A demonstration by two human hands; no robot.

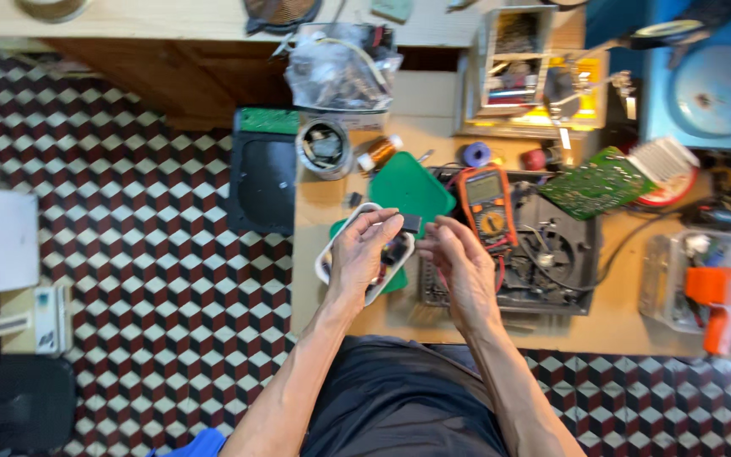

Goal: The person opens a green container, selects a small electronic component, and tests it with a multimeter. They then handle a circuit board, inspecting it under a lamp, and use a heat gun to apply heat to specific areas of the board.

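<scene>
Above the cluttered wooden workbench [332,296], the left hand [357,258] pinches a small black block-shaped component [411,224] at its fingertips; the right hand [463,267], fingers loosely curled and empty, hovers just beside it, near an orange handheld multimeter [487,207].

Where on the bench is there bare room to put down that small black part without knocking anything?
Bare wood lies along the near edge of the wooden workbench, between the black fan housing and the clear plastic box. Another strip runs left of the white oval tray, below the round metal tin. The middle, around the orange multimeter and green plastic lid, is crowded.
</scene>
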